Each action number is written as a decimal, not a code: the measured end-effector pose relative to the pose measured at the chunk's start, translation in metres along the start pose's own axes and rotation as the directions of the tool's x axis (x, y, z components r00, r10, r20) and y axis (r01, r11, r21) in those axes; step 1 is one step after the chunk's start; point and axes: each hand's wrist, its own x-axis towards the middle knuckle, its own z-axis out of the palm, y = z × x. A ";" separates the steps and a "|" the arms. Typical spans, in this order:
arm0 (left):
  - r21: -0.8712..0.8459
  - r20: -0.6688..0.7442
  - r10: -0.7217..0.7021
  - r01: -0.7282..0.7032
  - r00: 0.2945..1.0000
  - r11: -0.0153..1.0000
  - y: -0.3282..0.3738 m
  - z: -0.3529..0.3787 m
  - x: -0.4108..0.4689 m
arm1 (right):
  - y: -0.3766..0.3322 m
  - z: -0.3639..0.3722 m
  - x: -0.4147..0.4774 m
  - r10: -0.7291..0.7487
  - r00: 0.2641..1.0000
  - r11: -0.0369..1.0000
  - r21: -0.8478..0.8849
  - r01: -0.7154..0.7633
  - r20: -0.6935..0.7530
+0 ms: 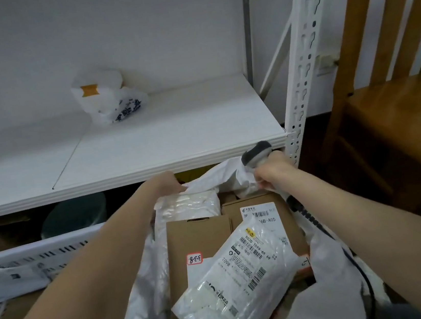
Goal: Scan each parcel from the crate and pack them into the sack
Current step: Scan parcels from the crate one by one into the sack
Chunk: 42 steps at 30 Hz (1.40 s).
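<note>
Right up close, a white mailer [235,276] lies label-up on top of the load, resting across a cardboard box [196,241] and a second box [262,214], with a bubble-wrapped parcel [188,205] behind them. All of it is inside the white sack [146,288], so packing looks well along. At the far rim the hands are apart: the left hand [167,183] pinches the edge, while the right hand [270,175] grips the scanner [256,153] with sack fabric bunched under it. Off left, the slotted white crate [29,258] is mostly hidden, so I can't tell what's left. Beyond, a plastic bag [110,97] sits on the shelf [175,142].
</note>
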 end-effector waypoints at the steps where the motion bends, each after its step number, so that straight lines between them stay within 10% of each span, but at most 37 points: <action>1: 0.031 -0.005 0.013 -0.013 1.000 0.999 0.001 0.000 0.003 | -0.002 0.002 0.001 -0.023 0.999 1.000 -0.004 0.023 -0.035; 13: 0.063 0.063 0.074 -0.078 0.995 0.995 -0.003 -0.013 -0.023 | -0.017 -0.026 -0.013 -0.129 0.965 0.984 0.089 0.153 -0.227; 16: -0.059 -0.241 0.072 -0.089 0.968 0.994 0.008 -0.043 -0.034 | -0.021 -0.032 -0.019 -0.139 0.966 0.976 0.132 0.170 -0.218; 21: -0.278 -0.747 -0.108 -0.160 0.656 0.947 0.018 -0.107 -0.059 | -0.030 -0.040 -0.041 -0.195 0.962 0.967 0.125 0.221 -0.191; 27: -0.290 -0.586 -0.098 -0.095 0.804 0.952 -0.034 -0.068 -0.081 | -0.021 -0.048 -0.065 -0.228 0.966 0.963 0.119 0.242 -0.126; 35: -0.595 0.024 -0.341 0.287 0.940 0.751 -0.125 0.012 -0.142 | 0.005 -0.052 -0.114 -0.189 0.980 0.980 0.054 0.192 -0.060; 42: -0.688 -0.467 -0.398 -0.042 0.790 0.725 -0.095 -0.067 -0.170 | 0.017 -0.062 -0.146 -0.144 0.985 0.989 -0.029 0.142 -0.090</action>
